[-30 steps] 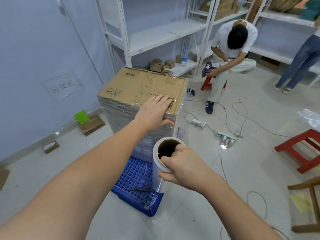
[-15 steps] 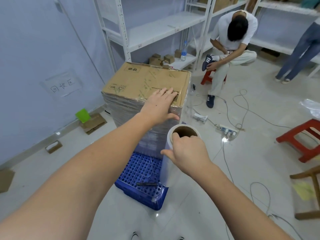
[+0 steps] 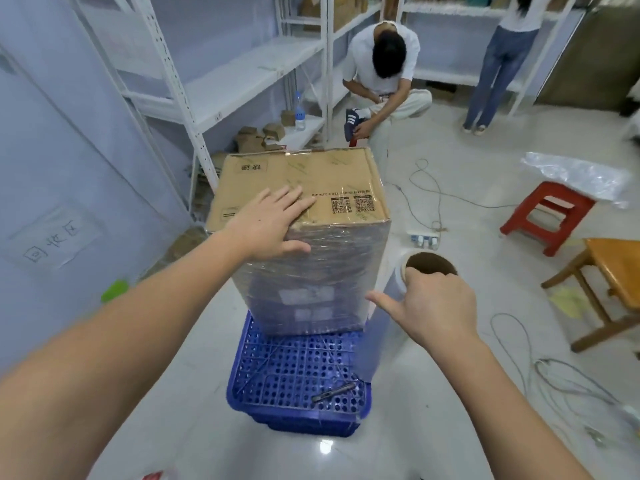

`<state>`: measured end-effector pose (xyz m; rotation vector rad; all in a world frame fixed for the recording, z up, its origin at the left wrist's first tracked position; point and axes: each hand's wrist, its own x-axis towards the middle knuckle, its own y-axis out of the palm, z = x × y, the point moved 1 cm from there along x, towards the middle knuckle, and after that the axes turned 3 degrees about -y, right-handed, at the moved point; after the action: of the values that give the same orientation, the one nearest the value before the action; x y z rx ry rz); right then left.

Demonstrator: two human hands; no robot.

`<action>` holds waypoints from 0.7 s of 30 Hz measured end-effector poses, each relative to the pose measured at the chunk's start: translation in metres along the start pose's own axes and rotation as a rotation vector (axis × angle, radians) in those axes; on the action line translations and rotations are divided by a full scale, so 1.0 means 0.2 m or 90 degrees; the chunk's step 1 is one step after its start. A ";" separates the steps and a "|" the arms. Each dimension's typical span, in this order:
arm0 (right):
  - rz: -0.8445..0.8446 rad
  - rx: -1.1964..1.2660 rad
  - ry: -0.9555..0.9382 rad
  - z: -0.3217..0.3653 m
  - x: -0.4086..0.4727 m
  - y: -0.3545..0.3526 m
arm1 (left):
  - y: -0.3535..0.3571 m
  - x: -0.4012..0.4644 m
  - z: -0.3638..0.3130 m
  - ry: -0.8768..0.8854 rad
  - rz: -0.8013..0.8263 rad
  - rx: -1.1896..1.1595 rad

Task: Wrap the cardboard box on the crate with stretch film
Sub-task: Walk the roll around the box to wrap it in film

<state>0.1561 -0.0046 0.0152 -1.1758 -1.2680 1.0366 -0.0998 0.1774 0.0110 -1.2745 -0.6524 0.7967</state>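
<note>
My left hand (image 3: pixel 268 225) lies flat with fingers spread on top of the cardboard box (image 3: pixel 298 188), thumb over its near edge. My right hand (image 3: pixel 434 303) holds the stretch film roll (image 3: pixel 412 271) at its top end, fingers hooked into the core, thumb sticking out toward the box. Film already covers the box sides below my left hand. The box stands on the blue crate (image 3: pixel 298 379), between my arms. A red stool (image 3: pixel 549 216) sits beyond my right hand.
</note>
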 end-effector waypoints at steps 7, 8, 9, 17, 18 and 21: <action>-0.104 0.014 -0.029 0.04 -0.02 0.09 | 0.03 0.01 -0.01 0.002 -0.021 -0.003; -0.115 0.016 -0.054 0.04 -0.03 0.08 | 0.03 0.01 -0.01 0.002 -0.023 -0.004; -0.126 0.026 -0.081 0.05 -0.03 0.08 | 0.04 0.01 -0.01 0.001 -0.025 -0.008; -0.180 0.067 -0.254 0.22 -0.09 0.00 | 0.05 0.01 -0.02 -0.018 -0.027 -0.017; -0.181 0.070 -0.284 0.26 -0.10 0.01 | 0.04 0.01 -0.02 -0.021 -0.026 -0.018; -0.189 0.086 -0.364 0.37 -0.14 0.03 | 0.05 0.00 -0.03 -0.023 -0.032 -0.015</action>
<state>0.0814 -0.0259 0.0017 -0.5729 -1.7209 1.2535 -0.0970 0.1760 0.0002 -1.2625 -0.7224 0.7734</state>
